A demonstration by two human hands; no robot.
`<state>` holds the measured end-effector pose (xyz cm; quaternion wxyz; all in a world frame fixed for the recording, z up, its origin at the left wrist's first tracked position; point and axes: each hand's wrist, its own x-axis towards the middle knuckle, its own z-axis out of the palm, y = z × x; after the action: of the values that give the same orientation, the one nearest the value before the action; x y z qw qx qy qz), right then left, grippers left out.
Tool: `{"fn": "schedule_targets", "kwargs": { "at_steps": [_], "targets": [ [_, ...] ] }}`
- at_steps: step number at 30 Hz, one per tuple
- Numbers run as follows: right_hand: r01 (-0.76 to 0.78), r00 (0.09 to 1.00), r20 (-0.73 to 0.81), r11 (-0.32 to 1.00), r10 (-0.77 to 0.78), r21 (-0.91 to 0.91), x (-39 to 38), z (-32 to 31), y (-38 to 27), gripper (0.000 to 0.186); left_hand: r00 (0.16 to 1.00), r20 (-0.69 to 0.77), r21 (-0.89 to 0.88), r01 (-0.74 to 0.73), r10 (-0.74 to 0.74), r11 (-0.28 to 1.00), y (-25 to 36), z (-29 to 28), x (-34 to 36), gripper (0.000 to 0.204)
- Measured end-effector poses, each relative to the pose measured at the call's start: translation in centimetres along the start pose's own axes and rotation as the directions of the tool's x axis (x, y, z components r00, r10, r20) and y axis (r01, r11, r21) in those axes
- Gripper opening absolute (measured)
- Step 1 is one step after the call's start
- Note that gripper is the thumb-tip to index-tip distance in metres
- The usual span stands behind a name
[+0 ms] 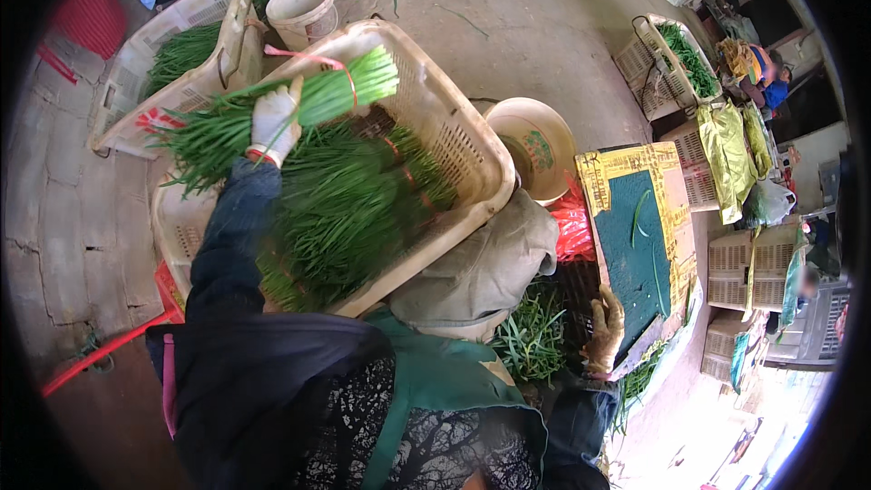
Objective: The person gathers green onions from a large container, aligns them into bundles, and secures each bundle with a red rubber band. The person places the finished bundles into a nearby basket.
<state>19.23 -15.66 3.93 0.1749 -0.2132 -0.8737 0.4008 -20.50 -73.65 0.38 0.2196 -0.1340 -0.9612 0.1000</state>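
Note:
My left hand (275,122), in a white glove, is closed around a bundle of garlic chives (349,91) above a large cream plastic crate (472,154). A pink-red tie circles the bundle near its pale cut ends, which point right; the green tips hang left. More chive bundles (340,209) lie in the crate beneath, some with reddish ties. My right hand (605,331), in a stained yellowish glove, rests at the near left edge of a board (631,245) with a dark green surface and yellow tape. Its fingers are loosely extended, and nothing shows in them.
Loose greens (531,336) lie beside the board, near red plastic strips (572,227). A cream bucket (535,141) stands behind it, and a white bucket (302,14) farther off. Other crates with greens stand at left (172,82) and far right (676,63). Grey cloth (481,263) covers something before me.

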Motion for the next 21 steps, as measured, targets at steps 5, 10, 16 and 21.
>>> {"fn": "schedule_targets", "kwargs": {
  "at_steps": [5, 10, 16, 21],
  "targets": [
    [-0.13, 0.991, 0.041, 0.991, 0.131, -0.034, -1.1, 1.0, 1.5, 0.033, 0.951, 0.284, -0.071, 0.144, -0.119, 0.987, 5.2, 13.0, -0.6, 0.077],
    [-0.203, 0.976, 0.073, 0.977, 0.207, -0.066, -2.0, 3.2, 3.1, 0.035, 0.85, 0.48, -0.179, 0.338, -0.218, 0.924, 8.5, 20.8, -3.0, 0.065],
    [-0.423, 0.903, 0.151, 0.896, 0.403, 0.138, -2.1, 6.6, 2.5, 0.035, 0.734, 0.679, -0.271, 0.25, 0.0, 0.93, 5.4, 26.9, -4.1, 0.089],
    [-0.34, 0.912, 0.201, 0.933, 0.358, -0.121, -5.0, 8.2, 3.4, 0.036, 0.459, 0.882, -0.068, 0.352, -0.109, 0.933, 8.2, 20.2, 1.3, 0.087]
  ]
}}
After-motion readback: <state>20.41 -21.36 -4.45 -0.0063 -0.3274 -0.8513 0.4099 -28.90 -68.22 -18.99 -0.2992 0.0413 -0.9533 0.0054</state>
